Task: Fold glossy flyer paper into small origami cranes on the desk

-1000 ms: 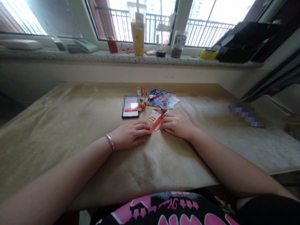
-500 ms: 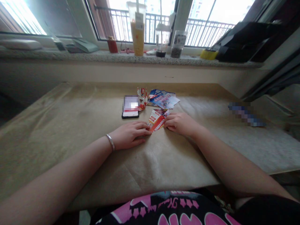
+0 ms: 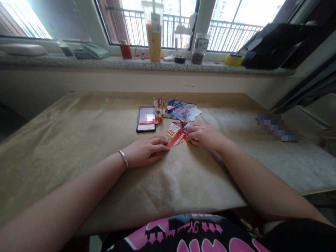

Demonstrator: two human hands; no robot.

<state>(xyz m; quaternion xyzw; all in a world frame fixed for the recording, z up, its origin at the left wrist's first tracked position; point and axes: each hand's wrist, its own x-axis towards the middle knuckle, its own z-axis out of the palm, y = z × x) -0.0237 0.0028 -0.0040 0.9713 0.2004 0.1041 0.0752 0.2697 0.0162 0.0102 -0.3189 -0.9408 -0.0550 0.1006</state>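
A folded printed leaflet (image 3: 175, 135) in red, white and yellow lies on the table in front of me. My left hand (image 3: 147, 150), with a silver bangle at the wrist, rests flat with its fingertips on the leaflet's lower left corner. Its fingers are stretched out, the thumb apart from them. At the leaflet's right edge, my right hand (image 3: 203, 136) has curled fingers and thumb closed on the paper. Just beyond lie a stack of blue printed leaflets (image 3: 183, 110) and a red-and-white folded paper piece (image 3: 159, 110).
A phone (image 3: 146, 120) lies left of the papers, its screen blurred out. Another blurred bluish item (image 3: 277, 127) is at the far right of the table (image 3: 105, 115). On the windowsill (image 3: 118, 63) stand a tall cup of orange drink (image 3: 154, 38), other containers and a black bag (image 3: 275, 45).
My right hand has shifted slightly to the right along the leaflet's edge, showing more of its red part. My left hand has stayed in place.
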